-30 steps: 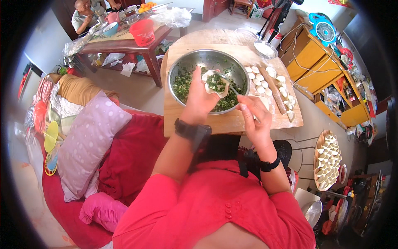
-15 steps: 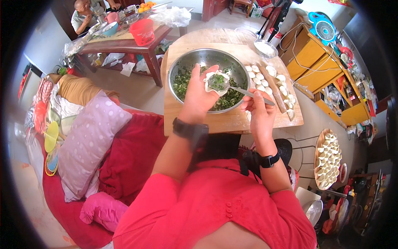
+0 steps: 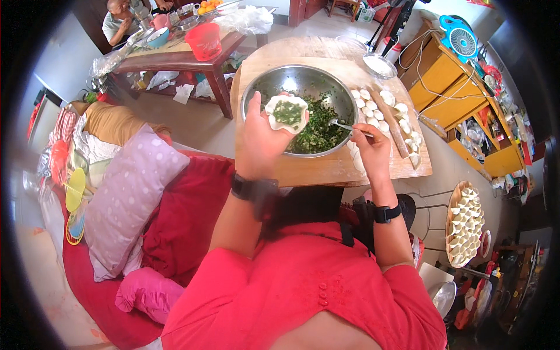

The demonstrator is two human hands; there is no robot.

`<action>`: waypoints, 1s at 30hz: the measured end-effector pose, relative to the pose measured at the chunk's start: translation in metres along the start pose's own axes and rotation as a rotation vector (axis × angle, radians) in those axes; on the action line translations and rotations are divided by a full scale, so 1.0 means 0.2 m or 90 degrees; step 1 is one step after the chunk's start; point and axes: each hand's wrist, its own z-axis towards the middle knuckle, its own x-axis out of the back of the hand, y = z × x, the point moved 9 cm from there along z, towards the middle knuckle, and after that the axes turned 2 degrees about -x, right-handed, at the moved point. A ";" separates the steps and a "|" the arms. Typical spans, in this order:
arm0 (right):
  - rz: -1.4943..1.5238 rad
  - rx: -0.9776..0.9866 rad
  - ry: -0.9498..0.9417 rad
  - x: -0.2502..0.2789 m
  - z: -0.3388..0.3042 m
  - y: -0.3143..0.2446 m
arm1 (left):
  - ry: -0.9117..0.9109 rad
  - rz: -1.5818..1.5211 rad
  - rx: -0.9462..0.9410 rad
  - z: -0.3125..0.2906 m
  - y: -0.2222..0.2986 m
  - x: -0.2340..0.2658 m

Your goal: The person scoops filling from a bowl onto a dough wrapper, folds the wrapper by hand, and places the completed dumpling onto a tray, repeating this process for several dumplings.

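Observation:
A round dumpling wrapper (image 3: pixel 287 114) with chopped green filling on it lies cupped in my left hand (image 3: pixel 262 140), above the left part of a steel bowl (image 3: pixel 303 71). My right hand (image 3: pixel 371 149) pinches the handle of a metal spoon (image 3: pixel 349 126) at the bowl's right rim. The spoon's head rests in the chopped green filling (image 3: pixel 318 125) inside the bowl. To the right, on the wooden board (image 3: pixel 256 69), lie several small flattened dough pieces (image 3: pixel 368 109), a rolling pin (image 3: pixel 389 119) and some pale wrappers (image 3: pixel 405 123).
A round tray of shaped dumplings (image 3: pixel 465 224) stands at the right. Behind it are a yellow cabinet (image 3: pixel 452 99) and a blue fan (image 3: pixel 461 41). A long table with a red bucket (image 3: pixel 203 42) stands at the far left, a person (image 3: pixel 119 23) beside it. A pillow (image 3: pixel 134 204) lies at the left.
The spoon has moved off the wrapper, down and right into the bowl's filling. My left hand with the filled wrapper has shifted left, away from the spoon.

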 end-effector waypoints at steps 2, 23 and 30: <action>-0.065 -0.059 0.022 0.04 0.01 0.01 | 0.007 -0.117 0.046 -0.03 -0.02 -0.04; -0.317 0.503 -0.031 -0.25 -0.27 -0.64 | -0.153 -0.262 0.299 -0.34 -0.21 -0.51; -0.282 0.473 0.006 -0.21 -0.26 -0.64 | -0.168 -0.223 0.272 -0.37 -0.19 -0.53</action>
